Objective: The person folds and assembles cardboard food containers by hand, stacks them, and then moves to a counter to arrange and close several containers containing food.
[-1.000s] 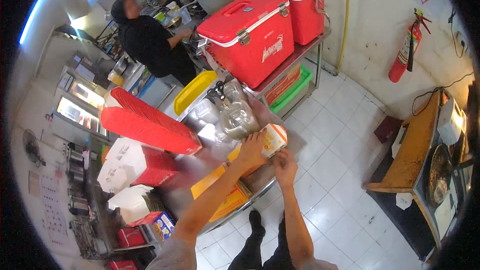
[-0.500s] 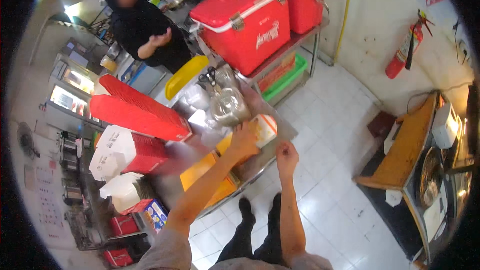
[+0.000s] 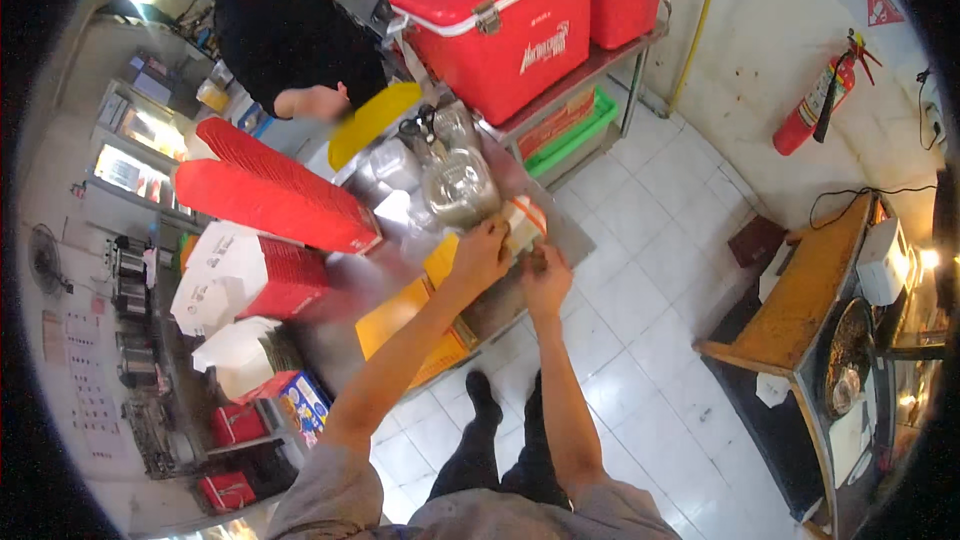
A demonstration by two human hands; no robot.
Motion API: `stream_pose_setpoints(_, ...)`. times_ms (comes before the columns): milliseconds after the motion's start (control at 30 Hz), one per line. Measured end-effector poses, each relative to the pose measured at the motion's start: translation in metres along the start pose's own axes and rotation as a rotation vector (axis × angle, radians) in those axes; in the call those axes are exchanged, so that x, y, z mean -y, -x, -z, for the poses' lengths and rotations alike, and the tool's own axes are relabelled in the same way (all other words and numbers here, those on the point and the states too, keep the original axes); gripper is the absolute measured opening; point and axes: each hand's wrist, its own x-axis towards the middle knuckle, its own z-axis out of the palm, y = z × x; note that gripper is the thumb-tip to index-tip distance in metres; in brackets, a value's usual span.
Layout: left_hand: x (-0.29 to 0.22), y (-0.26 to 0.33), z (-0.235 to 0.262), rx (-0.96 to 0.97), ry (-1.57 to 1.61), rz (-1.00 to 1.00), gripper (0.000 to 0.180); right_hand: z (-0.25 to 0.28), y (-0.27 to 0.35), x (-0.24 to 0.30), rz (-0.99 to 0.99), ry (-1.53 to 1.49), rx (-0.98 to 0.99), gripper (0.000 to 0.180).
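A small white paper carton with orange stripes (image 3: 525, 222) stands at the right end of the metal table. My left hand (image 3: 482, 254) is closed on its left side. Against its near edge is my right hand (image 3: 547, 278), fingers curled; whatever is inside them is hidden. A yellow carton (image 3: 441, 258) shows beside my left wrist. Larger yellow-orange boxes (image 3: 400, 318) lie under my left forearm. Just beyond my hands are clear plastic containers (image 3: 460, 188) and black-handled scissors (image 3: 418, 128).
Stacked red cartons (image 3: 290, 205) and white-topped boxes (image 3: 225, 275) fill the table's left. Red cooler boxes (image 3: 490, 25) sit on a rack behind, above a green crate (image 3: 575, 135). Across the table stands a person in black (image 3: 295, 35). A wooden-sided counter (image 3: 800, 305) is at right.
My right hand has moved up and left to the striped carton. My left hand has shifted slightly. The person across the table has come closer, their hand lowered toward the yellow oblong thing.
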Motion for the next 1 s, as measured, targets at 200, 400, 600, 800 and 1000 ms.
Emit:
stream_pose_setpoints(200, -0.005, 0.008, 0.012, -0.036, 0.083, 0.085, 0.03, 0.0, 0.008, 0.001, -0.056, 0.149, 0.135, 0.042)
stream_pose_setpoints(400, -0.013, 0.028, 0.029, -0.105, 0.138, 0.108, 0.026, -0.019, 0.004, 0.039, -0.404, 0.029, 0.107, 0.041)
stream_pose_setpoints(600, -0.001, 0.037, 0.135, -0.627, 0.169, 0.329, 0.011, -0.027, 0.008, -0.002, -0.05, 0.229, 0.219, 0.053)
stream_pose_setpoints(800, 0.012, 0.031, 0.226, -0.945, 0.43, 0.368, 0.018, -0.011, -0.037, 0.03, -0.238, -0.294, 0.535, 0.054)
stream_pose_setpoints(1000, 0.032, 0.01, 0.219, -0.631, 0.591, 0.275, 0.024, -0.027, -0.103, 0.206, 0.045, -0.293, 0.821, 0.04)
